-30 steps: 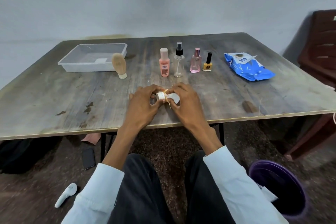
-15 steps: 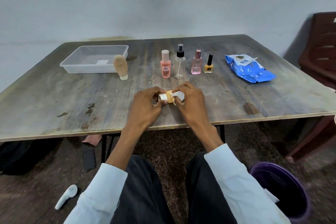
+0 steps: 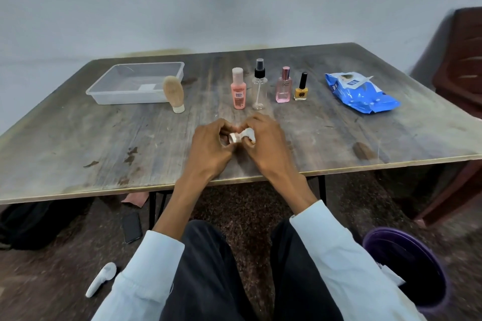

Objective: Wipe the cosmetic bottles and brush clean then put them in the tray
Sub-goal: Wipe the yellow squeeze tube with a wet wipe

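A small item [image 3: 233, 137] with a pale cap end was held over the near part of the table [image 3: 78, 138] by both hands. The left hand [image 3: 211, 147] was curled round it, its fingers bent tight, so that little of the item showed. The right hand [image 3: 266, 143] was curled too, and a white wipe [image 3: 247, 134] was pinched in it against the item. What kind of item it was could not be told.

Beyond the hands, four bottles were stood upright in a row. Farthest left in the row was a peach bottle [image 3: 238, 89] with a printed label, too small to be read. Just right of it a clear spray bottle [image 3: 259, 85] with a black pump was seen, then a pink perfume bottle [image 3: 283, 86] with faint lettering that could not be made out, then a yellow nail polish [image 3: 301, 87] with a black cap and a round dark emblem.

Left of the row, a brush [image 3: 174, 93] was stood on its white base, bristles up, just at the near right corner of a clear tray [image 3: 104, 87]. A white sticker was seen on the tray floor.

Right of the row, a blue wipe pack [image 3: 365, 96] was laid flat, its flap peeled up; its print was not legible.
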